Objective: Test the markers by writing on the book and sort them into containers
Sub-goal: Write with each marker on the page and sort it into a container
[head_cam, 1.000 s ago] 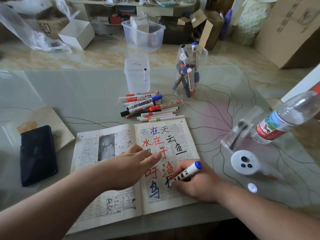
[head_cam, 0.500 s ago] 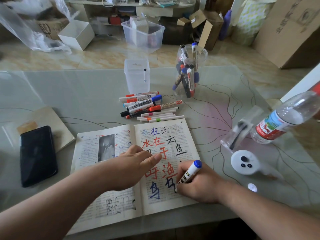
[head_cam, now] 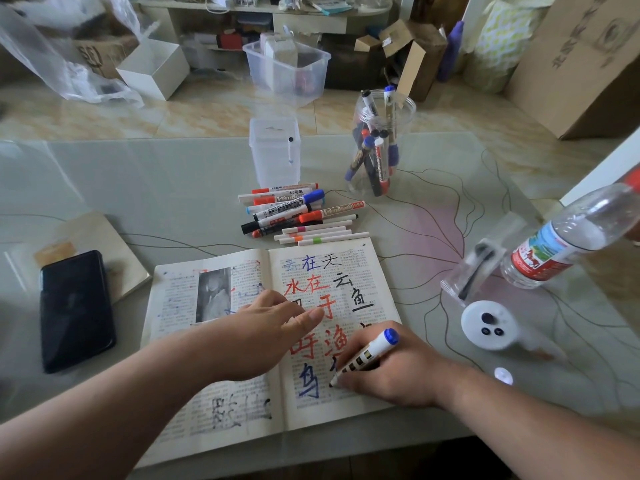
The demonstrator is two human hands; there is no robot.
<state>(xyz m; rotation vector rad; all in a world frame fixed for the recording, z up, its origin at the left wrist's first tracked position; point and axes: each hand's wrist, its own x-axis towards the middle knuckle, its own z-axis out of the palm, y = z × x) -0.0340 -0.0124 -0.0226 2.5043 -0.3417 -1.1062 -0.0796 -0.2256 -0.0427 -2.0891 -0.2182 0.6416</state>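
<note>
Markers (head_cam: 298,213) lie heaped on the glass table (head_cam: 138,188) just beyond the open book (head_cam: 263,341). His right hand (head_cam: 391,368) pinches a blue-capped marker (head_cam: 367,355), tip on the right page, while the left hand (head_cam: 263,334) presses flat across the fold, fingers straight.

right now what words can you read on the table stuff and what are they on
"WHITEBOARD": orange-capped marker in the pile
"记号笔": white marker in the pile
"云在天": handwritten, top of the right page of the book
"水在": red, below that
"云", "鱼": black, right page
"鸟": blue, lower right page
Unreadable: the book's small print, bottle label, print on the cardboard box
</note>
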